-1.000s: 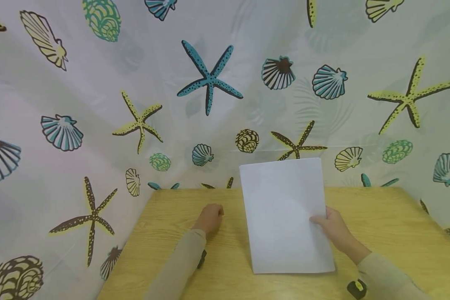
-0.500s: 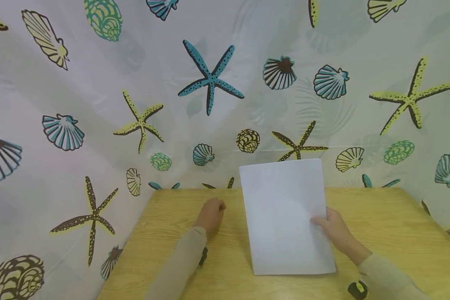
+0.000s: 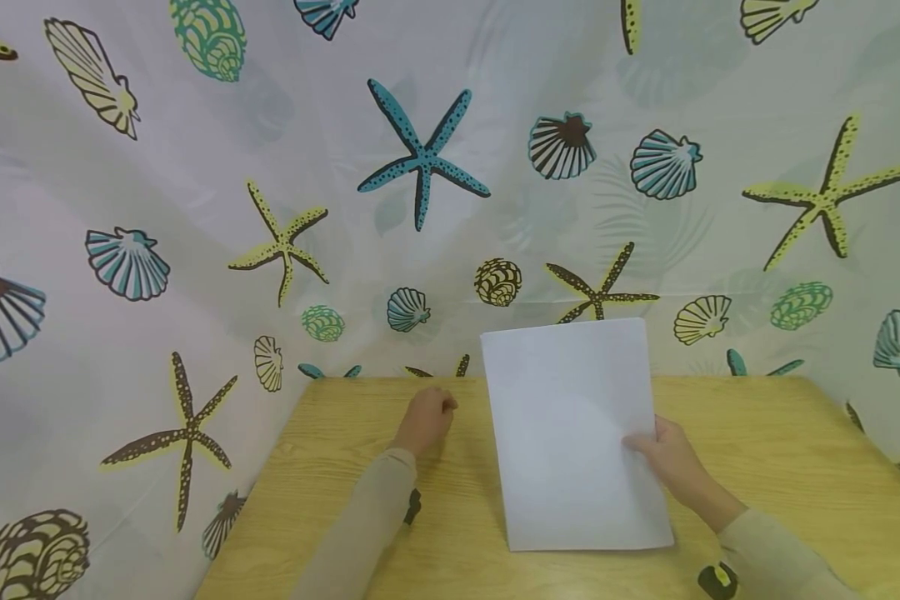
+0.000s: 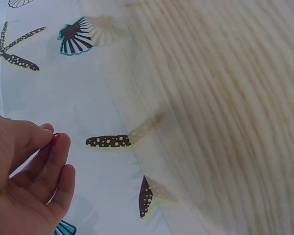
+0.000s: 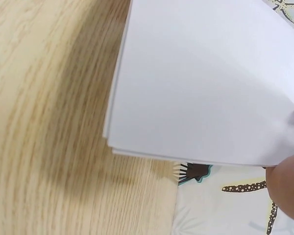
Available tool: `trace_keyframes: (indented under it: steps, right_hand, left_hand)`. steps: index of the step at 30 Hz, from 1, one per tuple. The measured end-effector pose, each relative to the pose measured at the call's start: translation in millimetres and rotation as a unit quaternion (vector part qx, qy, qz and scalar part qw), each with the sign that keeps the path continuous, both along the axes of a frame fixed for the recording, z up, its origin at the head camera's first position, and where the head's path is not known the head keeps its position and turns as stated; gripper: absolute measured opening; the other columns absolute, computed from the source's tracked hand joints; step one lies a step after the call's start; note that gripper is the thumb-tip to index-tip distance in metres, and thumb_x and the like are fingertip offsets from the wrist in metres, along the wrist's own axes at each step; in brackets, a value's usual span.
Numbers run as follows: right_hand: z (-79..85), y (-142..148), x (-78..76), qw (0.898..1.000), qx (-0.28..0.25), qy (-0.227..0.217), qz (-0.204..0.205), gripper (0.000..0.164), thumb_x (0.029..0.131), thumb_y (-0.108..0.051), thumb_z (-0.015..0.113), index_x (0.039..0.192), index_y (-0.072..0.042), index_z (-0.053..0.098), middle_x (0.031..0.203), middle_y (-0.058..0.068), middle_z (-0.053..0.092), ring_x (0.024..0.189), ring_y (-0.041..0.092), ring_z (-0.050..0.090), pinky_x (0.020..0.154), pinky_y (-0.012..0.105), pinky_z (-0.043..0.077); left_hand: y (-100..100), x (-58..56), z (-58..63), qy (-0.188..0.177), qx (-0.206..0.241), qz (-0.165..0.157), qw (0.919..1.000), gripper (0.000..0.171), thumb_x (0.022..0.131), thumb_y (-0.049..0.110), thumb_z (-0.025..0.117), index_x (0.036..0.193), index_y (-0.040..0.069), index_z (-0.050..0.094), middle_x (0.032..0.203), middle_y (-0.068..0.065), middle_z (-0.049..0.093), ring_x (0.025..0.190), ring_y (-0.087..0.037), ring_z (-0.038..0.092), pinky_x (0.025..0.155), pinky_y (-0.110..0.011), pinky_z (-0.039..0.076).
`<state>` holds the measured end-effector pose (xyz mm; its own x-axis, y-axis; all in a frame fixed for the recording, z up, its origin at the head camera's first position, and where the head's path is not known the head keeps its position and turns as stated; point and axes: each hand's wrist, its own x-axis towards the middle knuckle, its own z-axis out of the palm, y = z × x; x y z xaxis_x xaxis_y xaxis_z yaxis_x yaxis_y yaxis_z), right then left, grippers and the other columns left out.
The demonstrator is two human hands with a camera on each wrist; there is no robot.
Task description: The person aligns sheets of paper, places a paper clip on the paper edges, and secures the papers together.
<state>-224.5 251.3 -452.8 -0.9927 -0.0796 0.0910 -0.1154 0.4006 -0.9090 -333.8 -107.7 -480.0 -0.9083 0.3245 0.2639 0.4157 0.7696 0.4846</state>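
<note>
Shell-and-starfish fabric (image 3: 487,192) behind wood-grain table (image 3: 780,450). Right hand (image 3: 675,460) pinches white paper sheets (image 3: 566,433) at their right edge, held up over table. Left hand (image 3: 426,419) beside them: fingers curled, thumb meeting fingertip, can't tell if holding anything.

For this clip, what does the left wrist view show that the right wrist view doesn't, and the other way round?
Only the left wrist view shows the left hand, its thumb and fingertip meeting at a small red thing, too small to identify.

Only the right wrist view shows the right hand, cut off by the frame, gripping white sheets whose edges sit slightly offset at one corner.

Both show the wood-grain tabletop and white cloth printed with starfish and shells.
</note>
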Motion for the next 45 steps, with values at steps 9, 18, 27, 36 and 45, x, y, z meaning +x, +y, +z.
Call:
trace_keyframes:
  steps: [9,18,27,36,45]
  right_hand:
    - [-0.1,1.1,0.6,1.000,0.003,-0.001,-0.004,0.049,0.093,-0.004,0.047,0.135,0.018,0.033,0.131,0.036,0.044,0.122,0.048,0.042,0.097,0.058,0.038]
    - [-2.1,3.4,0.2,1.000,0.002,0.001,-0.002,0.048,0.094,-0.004,0.046,0.135,0.017,0.033,0.132,0.036,0.043,0.123,0.049,0.041,0.098,0.059,0.036]
    - [-4.8,5.0,-0.1,1.000,-0.009,0.001,0.002,0.049,0.094,-0.003,0.046,0.136,0.017,0.032,0.132,0.036,0.043,0.122,0.048,0.042,0.098,0.059,0.037]
    - [-4.2,5.5,0.2,1.000,-0.001,0.006,0.004,0.048,0.095,-0.004,0.046,0.136,0.017,0.032,0.133,0.035,0.042,0.123,0.049,0.040,0.098,0.059,0.036]
    - [-2.8,4.9,0.5,1.000,0.001,0.003,0.001,0.049,0.094,-0.005,0.046,0.135,0.018,0.032,0.132,0.036,0.043,0.122,0.049,0.041,0.097,0.059,0.037]
  left_hand:
    - [6.2,-1.0,8.3,0.056,0.010,0.000,0.9984,0.013,0.088,0.001,0.059,0.093,0.004,0.071,0.092,-0.006,0.065,0.084,-0.020,0.062,0.074,-0.029,0.052]
    - [13.0,0.9,22.8,0.079,0.046,-0.007,0.9958,0.012,0.087,0.001,0.062,0.093,0.004,0.072,0.089,-0.005,0.064,0.083,-0.018,0.061,0.073,-0.029,0.052]
    - [15.7,2.0,29.7,0.106,0.058,-0.009,0.9926,0.010,0.086,0.002,0.063,0.091,0.005,0.072,0.088,-0.006,0.065,0.079,-0.018,0.062,0.070,-0.027,0.052]
    - [18.9,4.9,34.9,0.089,0.089,-0.003,0.9920,0.012,0.087,0.001,0.063,0.095,0.005,0.070,0.093,-0.007,0.067,0.082,-0.019,0.065,0.070,-0.027,0.053]
    - [24.3,8.4,45.2,0.091,0.140,0.005,0.9859,0.012,0.085,0.000,0.065,0.095,0.004,0.070,0.095,-0.009,0.069,0.082,-0.019,0.065,0.073,-0.029,0.054]
